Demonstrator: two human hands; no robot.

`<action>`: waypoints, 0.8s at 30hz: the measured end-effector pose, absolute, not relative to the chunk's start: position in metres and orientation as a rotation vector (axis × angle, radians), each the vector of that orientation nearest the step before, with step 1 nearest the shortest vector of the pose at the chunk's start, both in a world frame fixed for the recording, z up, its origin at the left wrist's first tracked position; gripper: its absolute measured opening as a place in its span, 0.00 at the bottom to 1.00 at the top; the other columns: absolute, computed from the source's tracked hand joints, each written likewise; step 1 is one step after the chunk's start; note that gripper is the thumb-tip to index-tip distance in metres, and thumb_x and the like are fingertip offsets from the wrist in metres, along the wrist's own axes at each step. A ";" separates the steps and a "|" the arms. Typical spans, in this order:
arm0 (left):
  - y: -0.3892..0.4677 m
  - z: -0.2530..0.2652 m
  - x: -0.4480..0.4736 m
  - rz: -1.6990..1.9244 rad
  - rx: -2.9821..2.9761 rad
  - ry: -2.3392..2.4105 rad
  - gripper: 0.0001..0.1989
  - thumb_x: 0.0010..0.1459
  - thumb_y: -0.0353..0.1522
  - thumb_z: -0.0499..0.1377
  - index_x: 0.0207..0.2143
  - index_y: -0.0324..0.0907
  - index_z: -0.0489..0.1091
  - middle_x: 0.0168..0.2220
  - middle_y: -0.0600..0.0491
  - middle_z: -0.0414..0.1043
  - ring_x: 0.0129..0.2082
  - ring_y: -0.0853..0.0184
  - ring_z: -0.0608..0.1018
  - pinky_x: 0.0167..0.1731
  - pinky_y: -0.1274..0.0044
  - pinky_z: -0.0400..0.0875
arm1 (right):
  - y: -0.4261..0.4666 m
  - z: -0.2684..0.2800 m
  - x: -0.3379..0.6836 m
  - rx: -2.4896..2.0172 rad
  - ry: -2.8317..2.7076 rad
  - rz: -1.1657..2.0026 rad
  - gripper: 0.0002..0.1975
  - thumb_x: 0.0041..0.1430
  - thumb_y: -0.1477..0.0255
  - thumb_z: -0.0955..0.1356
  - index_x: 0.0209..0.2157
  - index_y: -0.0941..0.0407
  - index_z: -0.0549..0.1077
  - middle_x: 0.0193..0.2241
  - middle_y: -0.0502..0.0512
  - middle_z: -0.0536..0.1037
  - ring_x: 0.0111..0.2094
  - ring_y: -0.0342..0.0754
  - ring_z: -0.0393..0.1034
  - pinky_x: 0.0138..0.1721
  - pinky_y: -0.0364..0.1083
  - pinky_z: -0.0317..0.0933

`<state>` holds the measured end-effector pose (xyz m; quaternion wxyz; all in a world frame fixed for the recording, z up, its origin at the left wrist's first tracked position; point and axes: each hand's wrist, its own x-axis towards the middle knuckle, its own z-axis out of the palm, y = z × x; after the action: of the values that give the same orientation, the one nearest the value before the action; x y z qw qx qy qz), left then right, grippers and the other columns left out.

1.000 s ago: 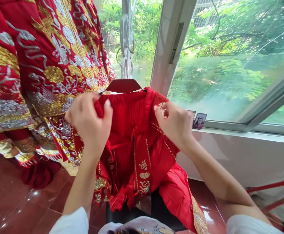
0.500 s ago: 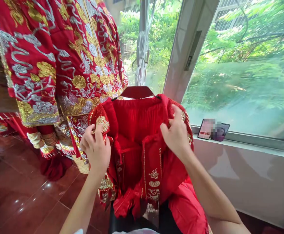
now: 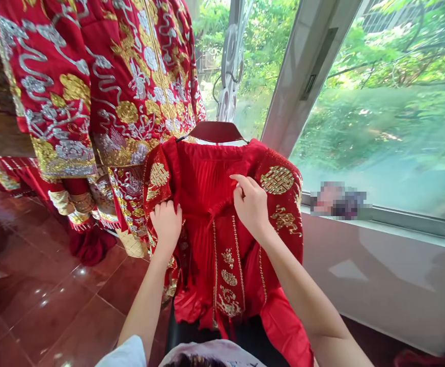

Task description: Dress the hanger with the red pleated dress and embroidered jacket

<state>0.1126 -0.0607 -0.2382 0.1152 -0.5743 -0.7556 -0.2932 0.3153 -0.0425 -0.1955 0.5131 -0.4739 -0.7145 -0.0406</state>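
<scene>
A red jacket with gold embroidery hangs with its front parted, showing the pleated red lining. It is on a dark red hanger. My left hand is closed on the front edge at the left, below a gold shoulder emblem. With fingers bent in a pinch, my right hand holds the other front edge near the neckline. A round gold emblem shows on the shoulder beside that hand.
Larger red garments with gold and silver embroidery hang at the left. A window fills the right, with a blurred-out object on its sill. Something black lies under the jacket, above a glossy tiled floor.
My right hand has moved inward and drawn the front edge toward the middle, uncovering the shoulder emblem. My left hand has closed more on its edge. The view has shifted slightly.
</scene>
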 end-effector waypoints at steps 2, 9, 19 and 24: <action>-0.067 -0.218 0.112 -0.999 -1.933 -2.258 0.13 0.59 0.37 0.49 0.23 0.43 0.63 0.23 0.52 0.65 0.27 0.62 0.68 0.29 0.72 0.57 | -0.047 -0.193 0.321 -1.046 -1.711 -0.031 0.18 0.58 0.77 0.57 0.43 0.55 0.74 0.33 0.56 0.76 0.29 0.47 0.68 0.35 0.47 0.63; -0.089 -0.172 0.151 -1.357 -2.241 -1.843 0.12 0.52 0.34 0.56 0.22 0.43 0.55 0.22 0.58 0.59 0.23 0.71 0.61 0.26 0.76 0.53 | -0.068 -0.179 0.324 -0.982 -1.661 0.252 0.19 0.61 0.73 0.60 0.53 0.54 0.69 0.36 0.55 0.76 0.25 0.43 0.65 0.30 0.46 0.65; -0.070 -0.246 0.138 -1.606 -1.963 -1.946 0.10 0.54 0.30 0.56 0.24 0.43 0.55 0.23 0.59 0.59 0.25 0.72 0.63 0.30 0.78 0.57 | -0.099 -0.354 0.258 -0.868 -1.748 0.050 0.17 0.56 0.82 0.61 0.45 0.57 0.73 0.40 0.60 0.76 0.44 0.50 0.70 0.44 0.50 0.68; -0.091 -0.256 0.123 -1.780 -1.868 -1.938 0.08 0.57 0.34 0.56 0.27 0.42 0.61 0.25 0.58 0.64 0.25 0.72 0.66 0.29 0.79 0.61 | -0.073 -0.401 0.246 -1.545 -1.806 0.280 0.20 0.58 0.77 0.60 0.51 0.69 0.70 0.48 0.73 0.74 0.50 0.58 0.70 0.51 0.55 0.64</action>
<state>0.1232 -0.0912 -0.2563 -0.0430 -0.5783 -0.6000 -0.5511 0.2458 -0.0734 -0.4012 0.3657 -0.6010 -0.7023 0.1088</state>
